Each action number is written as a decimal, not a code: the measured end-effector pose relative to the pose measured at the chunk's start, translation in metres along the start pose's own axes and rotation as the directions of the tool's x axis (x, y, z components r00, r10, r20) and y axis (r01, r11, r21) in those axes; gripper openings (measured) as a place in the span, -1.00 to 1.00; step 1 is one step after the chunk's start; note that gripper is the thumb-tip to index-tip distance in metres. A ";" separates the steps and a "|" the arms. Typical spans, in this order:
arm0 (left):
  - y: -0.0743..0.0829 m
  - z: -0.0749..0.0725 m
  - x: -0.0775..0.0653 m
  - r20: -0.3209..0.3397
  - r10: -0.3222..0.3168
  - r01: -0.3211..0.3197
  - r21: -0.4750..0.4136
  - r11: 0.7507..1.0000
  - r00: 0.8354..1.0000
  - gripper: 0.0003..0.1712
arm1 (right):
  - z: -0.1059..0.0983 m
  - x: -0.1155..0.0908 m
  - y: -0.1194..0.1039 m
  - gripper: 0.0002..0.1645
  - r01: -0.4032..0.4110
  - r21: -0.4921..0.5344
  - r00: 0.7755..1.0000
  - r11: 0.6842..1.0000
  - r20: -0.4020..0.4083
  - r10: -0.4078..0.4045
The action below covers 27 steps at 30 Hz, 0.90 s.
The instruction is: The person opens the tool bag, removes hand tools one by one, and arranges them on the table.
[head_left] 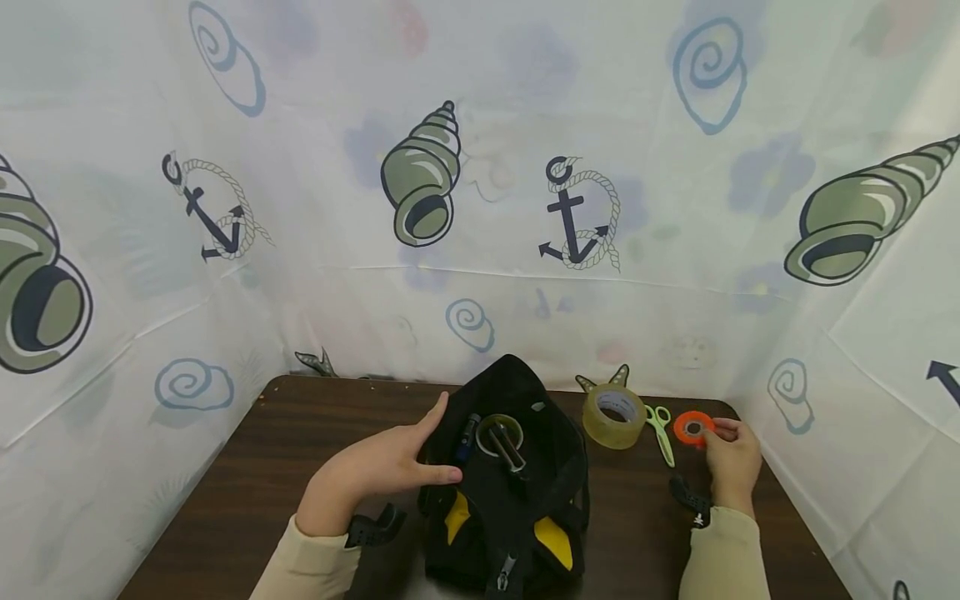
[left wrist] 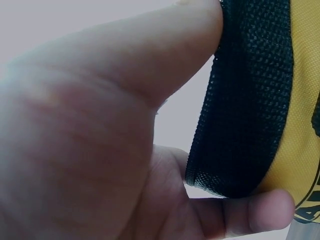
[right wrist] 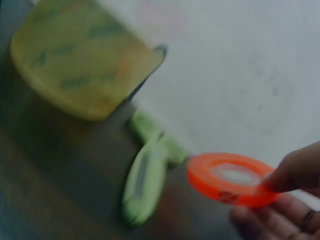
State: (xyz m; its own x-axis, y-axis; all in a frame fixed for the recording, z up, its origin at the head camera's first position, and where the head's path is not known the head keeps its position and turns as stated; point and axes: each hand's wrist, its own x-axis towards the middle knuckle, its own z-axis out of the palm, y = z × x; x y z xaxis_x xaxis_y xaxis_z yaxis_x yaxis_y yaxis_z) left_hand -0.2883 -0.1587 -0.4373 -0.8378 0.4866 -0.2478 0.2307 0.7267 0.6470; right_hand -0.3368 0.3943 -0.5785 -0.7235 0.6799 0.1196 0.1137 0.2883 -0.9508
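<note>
My right hand (head_left: 733,462) pinches a small orange tape roll (right wrist: 227,182) between thumb and fingers near the table's back right corner. Beside it lie scissors with light green handles (head_left: 660,429), then a wide roll of yellowish packing tape (head_left: 613,417). With fingers extended, my left hand (head_left: 382,467) rests against the left side of a black and yellow bag (head_left: 510,500); its thumb is at the front of the opening. Inside the open bag are a ring-shaped roll (head_left: 486,437), a dark blue tube-like item (head_left: 468,437) and a dark, shiny elongated item (head_left: 510,454).
The bag stands on a dark brown wooden table (head_left: 300,433). A white cloth with shell and anchor prints (head_left: 337,208) hangs behind and at both sides. A zipper pull (head_left: 506,573) hangs at the bag's front.
</note>
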 end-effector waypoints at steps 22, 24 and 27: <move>0.000 0.001 0.000 0.016 -0.017 0.017 0.000 1.000 1.000 0.39 | 0.006 0.004 0.029 -0.41 -0.023 -0.003 0.997 1.000 -0.074 0.023; 0.000 0.001 0.001 0.014 -0.013 0.013 -0.002 1.000 1.000 0.39 | 0.006 0.003 0.029 -0.41 -0.020 0.001 0.996 1.000 -0.081 0.020; 0.000 0.001 0.001 0.012 -0.008 0.008 -0.007 1.000 1.000 0.39 | 0.006 0.003 0.028 -0.42 -0.017 0.004 0.996 1.000 -0.092 0.018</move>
State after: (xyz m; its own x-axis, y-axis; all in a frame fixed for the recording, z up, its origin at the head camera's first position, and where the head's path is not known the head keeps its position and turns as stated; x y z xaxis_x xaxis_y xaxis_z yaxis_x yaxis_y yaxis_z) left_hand -0.2885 -0.1578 -0.4376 -0.8339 0.4861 -0.2615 0.2202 0.7273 0.6500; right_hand -0.3397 0.4001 -0.6063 -0.6557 0.7440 0.1285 0.1238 0.2738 -0.9538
